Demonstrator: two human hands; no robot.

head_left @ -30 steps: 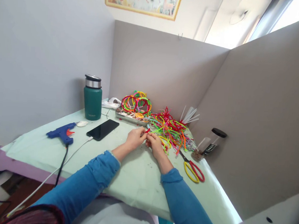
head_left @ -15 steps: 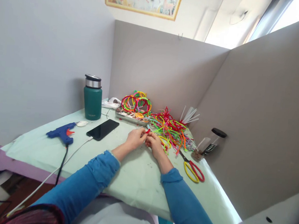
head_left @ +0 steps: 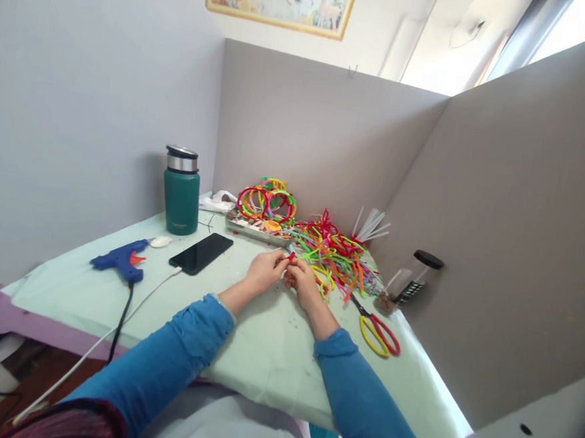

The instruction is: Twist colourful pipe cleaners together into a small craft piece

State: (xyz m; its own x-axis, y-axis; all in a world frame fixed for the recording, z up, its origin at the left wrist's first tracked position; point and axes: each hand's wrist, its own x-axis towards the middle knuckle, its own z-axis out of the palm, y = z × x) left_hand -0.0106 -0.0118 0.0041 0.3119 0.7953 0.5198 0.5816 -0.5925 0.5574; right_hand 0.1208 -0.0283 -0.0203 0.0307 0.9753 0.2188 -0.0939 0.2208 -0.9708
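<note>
Between my two hands, over the middle of the table, a small red pipe cleaner piece (head_left: 290, 255) shows at the fingertips. My left hand (head_left: 266, 270) pinches it from the left, fingers closed. Fingers curled, my right hand (head_left: 301, 278) meets it from the right; most of the piece is hidden by the fingers. Just beyond my hands lies a heap of multicoloured pipe cleaners (head_left: 333, 245). Behind, a metal tray (head_left: 251, 231) holds small scraps, with pipe cleaner rings (head_left: 266, 200) piled on top.
Scissors (head_left: 377, 332) with yellow and red handles lie right of my right forearm. To the left are a phone (head_left: 201, 253) on a white cable, a blue glue gun (head_left: 122, 260) and a green bottle (head_left: 181, 194). A clear jar (head_left: 411, 284) leans by the right partition.
My fingers have shifted very slightly around the red piece. Everything else stays in place.
</note>
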